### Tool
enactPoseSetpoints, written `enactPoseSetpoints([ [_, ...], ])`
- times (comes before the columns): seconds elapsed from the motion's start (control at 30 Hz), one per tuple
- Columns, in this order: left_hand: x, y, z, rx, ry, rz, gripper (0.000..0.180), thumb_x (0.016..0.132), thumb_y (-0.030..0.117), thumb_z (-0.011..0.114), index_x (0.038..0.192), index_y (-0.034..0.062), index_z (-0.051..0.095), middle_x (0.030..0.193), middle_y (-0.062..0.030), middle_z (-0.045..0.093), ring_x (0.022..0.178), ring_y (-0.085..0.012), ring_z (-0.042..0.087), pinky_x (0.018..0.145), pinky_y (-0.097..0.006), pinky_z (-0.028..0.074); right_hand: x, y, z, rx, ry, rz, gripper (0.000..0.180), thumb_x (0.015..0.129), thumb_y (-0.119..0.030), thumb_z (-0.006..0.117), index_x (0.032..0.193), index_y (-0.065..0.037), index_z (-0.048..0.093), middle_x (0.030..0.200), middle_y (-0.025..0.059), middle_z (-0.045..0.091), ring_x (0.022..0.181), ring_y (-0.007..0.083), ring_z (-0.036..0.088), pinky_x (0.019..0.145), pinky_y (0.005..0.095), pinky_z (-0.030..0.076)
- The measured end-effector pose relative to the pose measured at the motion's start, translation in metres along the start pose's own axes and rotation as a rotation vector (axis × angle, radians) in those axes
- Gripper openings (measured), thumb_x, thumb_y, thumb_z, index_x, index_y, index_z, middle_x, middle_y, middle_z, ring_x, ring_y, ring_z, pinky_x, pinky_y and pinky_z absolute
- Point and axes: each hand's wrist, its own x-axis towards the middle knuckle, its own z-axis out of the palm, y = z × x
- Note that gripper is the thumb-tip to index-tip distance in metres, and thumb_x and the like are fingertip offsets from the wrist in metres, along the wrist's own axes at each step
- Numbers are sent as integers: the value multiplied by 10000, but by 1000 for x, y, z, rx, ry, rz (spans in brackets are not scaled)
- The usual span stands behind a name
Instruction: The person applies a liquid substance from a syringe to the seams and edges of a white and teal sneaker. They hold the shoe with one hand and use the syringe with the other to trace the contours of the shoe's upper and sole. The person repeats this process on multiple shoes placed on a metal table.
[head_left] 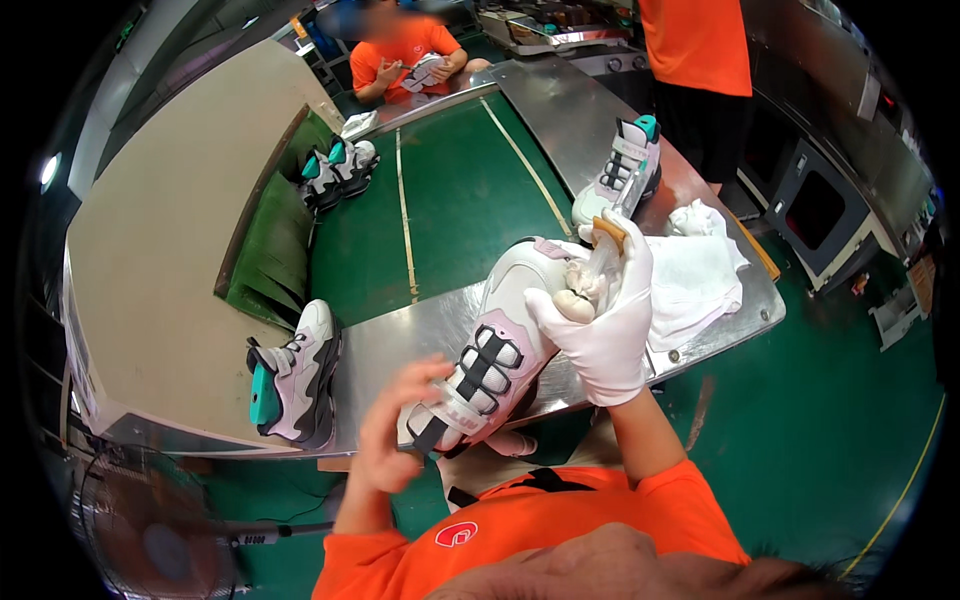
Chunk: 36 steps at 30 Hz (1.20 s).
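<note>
A white and pale lilac sneaker (487,360) with black laces tilts over the near edge of the metal table, its toe pointing away to the right. My bare left hand (392,425), slightly blurred, closes on the sneaker at its collar and heel end. Beside the toe is my right hand (615,330) in a white glove. Its fingers wrap round a clear, plastic-looking tool (603,262) with a tan upper part and a pale, rounded lower end. The exact kind of this tool is unclear. The glove's thumb lies close to the sneaker's toe.
Another sneaker (297,380) stands at left on the metal table edge (380,330); one more (622,170) is beyond my right hand. Dark sneakers (338,172) sit on the green conveyor belt (450,200). White cloths (695,280) lie right. A person (405,55) holds a shoe across the belt.
</note>
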Motion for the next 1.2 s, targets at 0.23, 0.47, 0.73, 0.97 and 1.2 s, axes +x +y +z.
enactPoseSetpoints([
  [0.23,141,1,-15,-26,-224,-89,719,815,434,705,1375,32,499,1396,-129,507,1308,-252,478,1112,-419,333,1,-26,16,91,-97,40,876,660,4,826,1402,-14,361,1280,140,474,1191,214,507,997,330,457],
  [0.47,146,-4,-8,-152,-251,-127,466,807,216,752,1218,35,627,1109,-73,658,1047,-170,603,941,-310,471,25,-42,14,165,38,25,828,683,-10,821,1385,-39,383,1237,120,480,1062,194,550,922,324,481],
  [0.73,135,10,-8,-37,-281,-196,609,715,234,854,1232,6,627,1154,-119,678,1062,-209,627,916,-334,496,77,-70,68,-571,-351,-328,704,729,-134,802,1326,-79,432,1164,156,501,958,230,661,840,360,538],
  [0.97,125,8,-15,-59,-186,-29,460,735,198,814,1132,17,670,1069,-77,667,987,-184,633,881,-301,498,74,-78,29,-215,-255,-118,766,700,-73,829,1341,-23,412,1274,153,515,1047,168,589,832,290,533],
  [1.2,108,-13,-12,-419,109,-4,413,810,195,772,1169,30,653,1079,-65,646,995,-157,620,876,-291,491,4,-28,-112,-506,-223,347,693,695,-65,824,1302,-11,493,1052,71,586,855,123,604,765,255,532],
])
